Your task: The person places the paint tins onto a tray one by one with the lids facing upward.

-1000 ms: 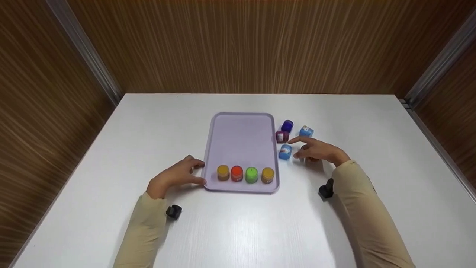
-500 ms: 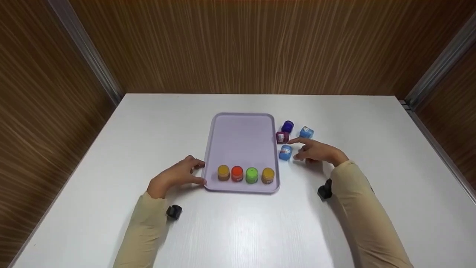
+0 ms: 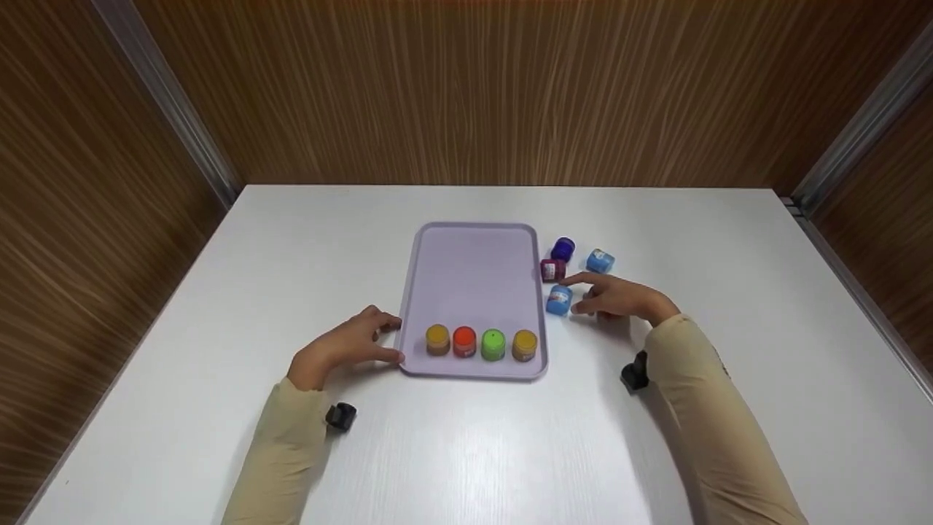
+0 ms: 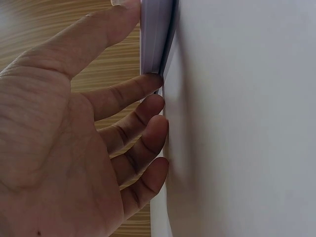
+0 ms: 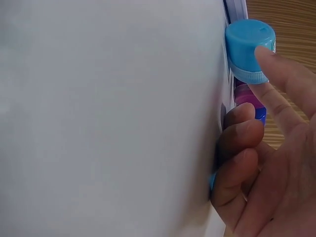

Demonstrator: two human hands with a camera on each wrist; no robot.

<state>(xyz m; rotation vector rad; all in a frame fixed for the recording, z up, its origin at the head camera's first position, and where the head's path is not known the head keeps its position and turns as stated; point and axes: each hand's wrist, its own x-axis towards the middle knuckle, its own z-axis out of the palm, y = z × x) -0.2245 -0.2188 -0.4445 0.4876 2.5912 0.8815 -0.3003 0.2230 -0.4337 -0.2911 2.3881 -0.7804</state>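
Observation:
My left hand rests at the near left corner of a lilac tray, thumb and index finger touching its rim. On the tray's near end several small paint jars stand in a row: a yellow jar, a red jar, a green jar and another yellow jar. To the tray's right, my right hand reaches over a blue jar lying on its side. Index finger and thumb stand either side of this blue jar, the thumb overlapping it; the other fingers are curled.
Beside the tray's right edge lie a magenta jar and a purple jar. A second light-blue jar lies farther right, beyond the right hand. The white table is bounded by a wood-grain panel at the back.
My right hand has edged slightly left, its index finger and thumb closer about the near blue jar. The left hand stays at the tray's rim.

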